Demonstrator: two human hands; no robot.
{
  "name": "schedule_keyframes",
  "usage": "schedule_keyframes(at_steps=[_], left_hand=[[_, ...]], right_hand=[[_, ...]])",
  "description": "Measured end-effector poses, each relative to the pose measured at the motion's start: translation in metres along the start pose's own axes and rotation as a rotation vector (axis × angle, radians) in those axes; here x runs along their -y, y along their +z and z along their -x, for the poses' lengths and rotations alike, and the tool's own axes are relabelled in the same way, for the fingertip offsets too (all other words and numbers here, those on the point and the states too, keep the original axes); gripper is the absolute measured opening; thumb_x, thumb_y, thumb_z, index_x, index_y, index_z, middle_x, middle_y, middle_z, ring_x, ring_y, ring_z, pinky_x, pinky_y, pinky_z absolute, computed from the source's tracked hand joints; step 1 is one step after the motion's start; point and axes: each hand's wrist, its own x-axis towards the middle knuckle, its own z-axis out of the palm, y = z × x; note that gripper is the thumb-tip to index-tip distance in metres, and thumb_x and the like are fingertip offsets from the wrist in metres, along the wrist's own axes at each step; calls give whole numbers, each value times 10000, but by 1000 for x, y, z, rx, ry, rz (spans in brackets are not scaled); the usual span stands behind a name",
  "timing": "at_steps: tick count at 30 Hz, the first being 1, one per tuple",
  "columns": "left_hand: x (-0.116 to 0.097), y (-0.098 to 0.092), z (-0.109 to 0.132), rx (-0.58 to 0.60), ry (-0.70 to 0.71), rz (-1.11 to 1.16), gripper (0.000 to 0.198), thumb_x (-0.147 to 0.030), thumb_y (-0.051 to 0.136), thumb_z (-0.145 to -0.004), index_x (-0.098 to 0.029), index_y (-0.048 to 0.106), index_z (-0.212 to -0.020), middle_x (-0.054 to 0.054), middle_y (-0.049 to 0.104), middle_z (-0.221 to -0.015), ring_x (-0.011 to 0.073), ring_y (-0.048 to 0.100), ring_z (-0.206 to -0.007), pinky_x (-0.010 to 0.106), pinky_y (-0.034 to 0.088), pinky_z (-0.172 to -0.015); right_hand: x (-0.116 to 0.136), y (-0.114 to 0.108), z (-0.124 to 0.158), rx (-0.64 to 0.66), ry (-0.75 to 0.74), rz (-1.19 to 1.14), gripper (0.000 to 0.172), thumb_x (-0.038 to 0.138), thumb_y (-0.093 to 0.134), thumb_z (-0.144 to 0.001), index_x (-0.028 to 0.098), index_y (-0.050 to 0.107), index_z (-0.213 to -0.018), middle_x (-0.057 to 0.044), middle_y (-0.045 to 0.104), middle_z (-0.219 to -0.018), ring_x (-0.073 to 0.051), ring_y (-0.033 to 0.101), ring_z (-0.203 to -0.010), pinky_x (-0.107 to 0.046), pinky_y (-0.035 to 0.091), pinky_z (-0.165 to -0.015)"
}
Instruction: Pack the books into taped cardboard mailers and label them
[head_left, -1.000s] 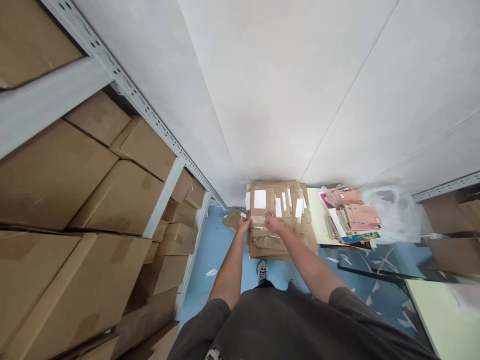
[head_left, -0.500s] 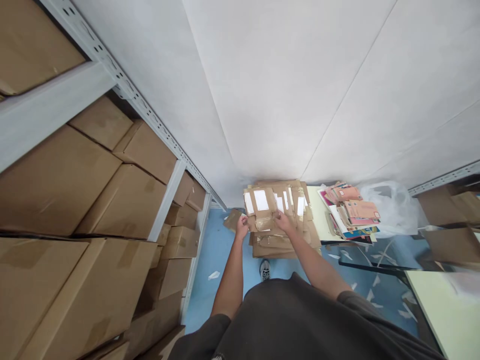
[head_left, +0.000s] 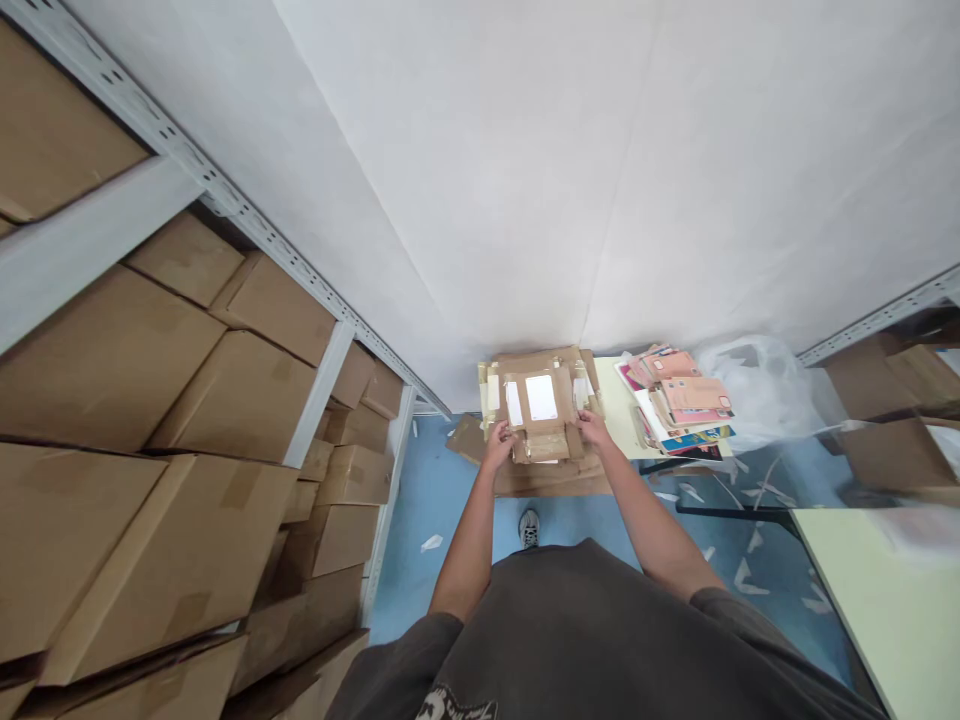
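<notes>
At the far left, big brown cardboard boxes (head_left: 184,375) fill a pale grey metal shelf (head_left: 321,400). Next comes the bare left hand (head_left: 498,445), its fingers bent in close, pinching the left edge of a flat brown cardboard piece (head_left: 543,427). This piece has slid to the right since a moment ago and is now over the middle of a messy brown cardboard pile (head_left: 551,481). So both hands seem to carry it now, one at each side. It looks a bit crumpled, with two white labels and a shiny taped flap. I can't tell if it is one sheet or more. The bare right hand (head_left: 592,428) has moved out to the right edge, fingers nearly together, holding on. Further right, pink paper envelopes (head_left: 696,396) lie on a pale yellow counter (head_left: 609,388).
</notes>
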Motion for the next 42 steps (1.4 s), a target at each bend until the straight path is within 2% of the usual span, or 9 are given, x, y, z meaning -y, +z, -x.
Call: schedule_keyframes(at_steps=[4,8,13,16,21,25,29,36,42], left_hand=[[-20,78,18,98,127,-63,530,-452,819,-818,-144,731,-1241,114,766,-1023,275,710,-1019,394,553,-955],[-41,178,42,281,314,-107,430,-526,737,-858,-171,756,-1101,111,781,-1082,268,704,-1064,388,542,-987],[-57,332,82,432,386,-101,523,-530,759,-829,-188,729,-1223,132,781,-1157,269,718,-1048,407,552,-976],[-56,432,117,596,379,-101,550,-549,778,-798,-201,722,-1220,126,787,-1143,271,729,-1028,423,559,-966],[-37,579,194,862,329,-162,544,-525,792,-787,-192,725,-1211,120,794,-1077,271,737,-980,420,568,-936],[-19,663,243,1084,271,-258,436,-428,776,-827,-204,739,-1200,113,796,-1096,271,740,-1042,410,559,-979],[-3,730,268,1267,247,-353,422,-354,763,-844,-211,733,-1239,112,790,-1177,277,719,-1167,403,540,-1032],[21,819,270,1431,214,-447,369,-311,752,-814,-193,743,-1164,127,791,-1154,278,732,-1111,407,527,-1038],[59,871,260,1492,102,-552,404,-333,756,-758,-178,724,-1130,90,793,-927,261,744,-925,388,549,-925]], right_hand=[[8,-85,30,-54,9,-169,353,428,790,-592,218,711,-863,-47,775,-893,-229,653,-842,-291,465,-698],[16,-190,76,-105,-49,-278,383,431,813,-596,227,690,-895,-38,777,-921,-231,664,-858,-276,467,-682],[12,-334,152,-298,-98,-364,396,414,800,-631,260,677,-975,-30,766,-971,-233,683,-881,-286,499,-689],[-1,-415,209,-477,-120,-421,443,406,806,-625,271,686,-1029,-32,754,-980,-231,683,-888,-298,507,-708],[-41,-519,314,-754,-105,-501,451,427,808,-635,272,681,-1039,-17,737,-937,-247,671,-921,-335,513,-761],[-75,-563,379,-954,-75,-553,458,466,806,-642,282,660,-1035,-16,744,-947,-261,673,-956,-350,502,-788],[-101,-585,410,-1133,-35,-605,466,489,813,-638,277,649,-1019,-26,743,-926,-273,676,-971,-339,487,-774],[-117,-615,405,-1367,11,-697,457,432,831,-604,258,689,-1002,-30,754,-906,-267,694,-932,-339,506,-753],[-142,-634,382,-1522,121,-734,458,408,829,-570,225,725,-976,-68,775,-899,-277,718,-861,-360,536,-712]])
